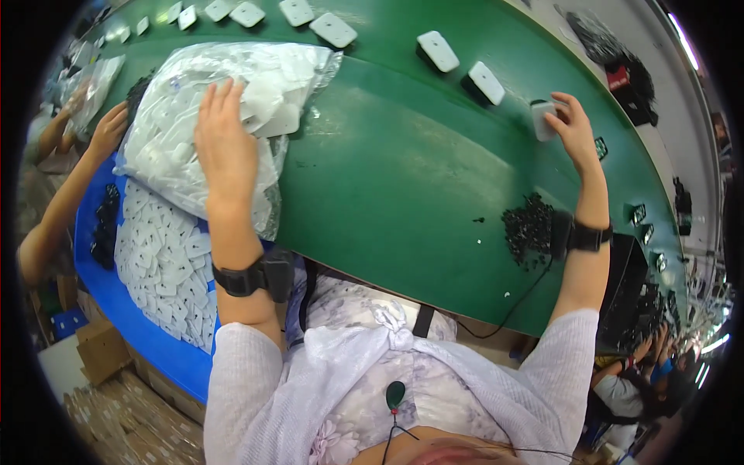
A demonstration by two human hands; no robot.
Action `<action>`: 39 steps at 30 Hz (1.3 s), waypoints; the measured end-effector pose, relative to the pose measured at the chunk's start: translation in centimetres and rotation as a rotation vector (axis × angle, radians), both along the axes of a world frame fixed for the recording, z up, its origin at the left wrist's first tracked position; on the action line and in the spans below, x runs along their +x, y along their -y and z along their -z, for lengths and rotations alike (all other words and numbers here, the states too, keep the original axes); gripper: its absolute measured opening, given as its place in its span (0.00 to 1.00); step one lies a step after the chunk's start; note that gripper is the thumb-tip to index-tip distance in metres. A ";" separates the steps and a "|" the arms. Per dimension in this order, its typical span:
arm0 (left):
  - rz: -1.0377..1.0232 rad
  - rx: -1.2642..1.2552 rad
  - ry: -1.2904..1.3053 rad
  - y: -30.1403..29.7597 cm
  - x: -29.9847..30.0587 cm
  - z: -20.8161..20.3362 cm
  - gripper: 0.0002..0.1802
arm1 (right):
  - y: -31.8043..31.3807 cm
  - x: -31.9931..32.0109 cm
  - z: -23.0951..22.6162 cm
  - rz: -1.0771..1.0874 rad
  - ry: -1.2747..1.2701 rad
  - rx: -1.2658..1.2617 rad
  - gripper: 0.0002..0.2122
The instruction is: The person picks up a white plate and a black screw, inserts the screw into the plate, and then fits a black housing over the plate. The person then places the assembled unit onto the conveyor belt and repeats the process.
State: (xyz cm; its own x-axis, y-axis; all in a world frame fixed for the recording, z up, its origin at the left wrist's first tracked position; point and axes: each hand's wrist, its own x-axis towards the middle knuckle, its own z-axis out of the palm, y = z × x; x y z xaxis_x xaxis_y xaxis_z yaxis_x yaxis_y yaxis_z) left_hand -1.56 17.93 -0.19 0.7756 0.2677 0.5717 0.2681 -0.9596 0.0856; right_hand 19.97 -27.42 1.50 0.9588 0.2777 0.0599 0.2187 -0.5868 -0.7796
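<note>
My left hand (226,151) lies with fingers stretched over an open clear plastic bag (174,81) full of flat white plates (280,116). Under its fingertips are some loose plates at the bag's mouth; none is plainly gripped. At the right, my right hand (575,133) pinches a small case with a white cover (542,122) between thumb and fingers, at the green table. Two similar cases, white on top and black below, stand just left of it: a nearer case (486,84) and a farther case (439,52).
More white-topped cases (333,31) line the table's far side. Small black parts (527,231) are heaped by my right forearm, near a dark cable (521,298). A blue bin (97,291) holds white plates at my left, where another person's hand (110,133) reaches in.
</note>
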 end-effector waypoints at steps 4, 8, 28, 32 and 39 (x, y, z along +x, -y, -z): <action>0.120 -0.007 -0.135 -2.5 1.2 0.4 0.33 | 1.8 4.5 1.5 -0.109 -0.166 -0.106 0.14; 0.100 -0.026 -0.261 -3.2 1.2 0.3 0.32 | 2.0 6.2 2.2 -0.103 -0.122 -0.170 0.16; 0.690 -1.523 -0.272 13.1 -2.0 0.9 0.15 | -5.1 -19.0 3.1 -0.388 0.418 -0.345 0.08; 0.682 -1.390 -0.370 15.7 -2.2 0.5 0.18 | -6.1 -20.1 2.3 -0.399 0.431 -0.578 0.08; 0.675 -1.477 -0.320 17.5 -3.3 0.4 0.05 | -6.3 -20.5 -1.0 -0.169 0.148 -0.018 0.06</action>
State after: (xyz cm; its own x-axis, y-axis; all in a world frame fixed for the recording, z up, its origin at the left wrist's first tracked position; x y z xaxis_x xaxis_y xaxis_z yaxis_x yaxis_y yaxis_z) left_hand -4.88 0.38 -0.59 0.9987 -0.0124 -0.0494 0.0487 -0.0481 0.9977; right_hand -0.53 -21.08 2.55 0.8797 0.4361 0.1897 0.4261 -0.5457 -0.7215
